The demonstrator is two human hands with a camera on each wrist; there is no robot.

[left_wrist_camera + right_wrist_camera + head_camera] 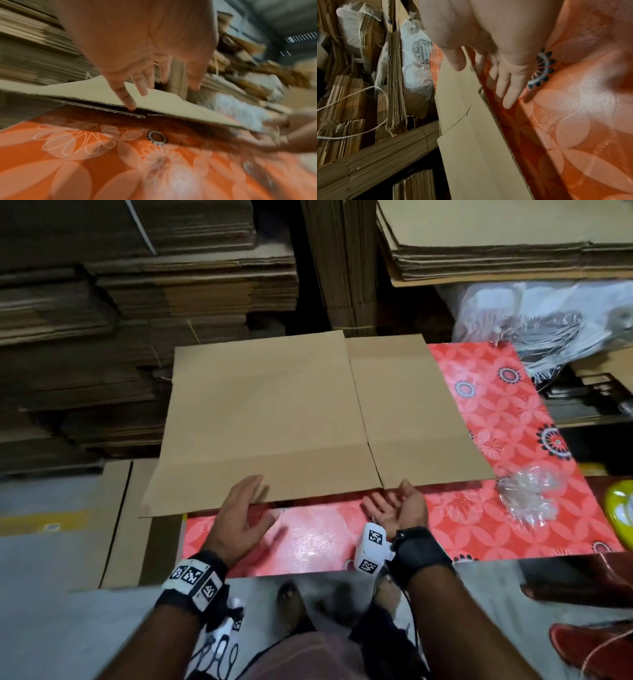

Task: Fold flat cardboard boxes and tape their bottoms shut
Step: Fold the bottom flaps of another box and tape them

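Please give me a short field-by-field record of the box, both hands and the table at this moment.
box: flat cardboard box, still unfolded, lying on the table, its near-left corner past the edge
left hand: left hand open, palm down, fingers at the box's near edge
right hand: right hand open, palm up, fingertips at the near edge
table: red floral tablecloth
background: stacks of flat cardboard

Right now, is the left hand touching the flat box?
Touching. The left wrist view shows the left hand's index fingertip pressed at the near edge of the flat box.
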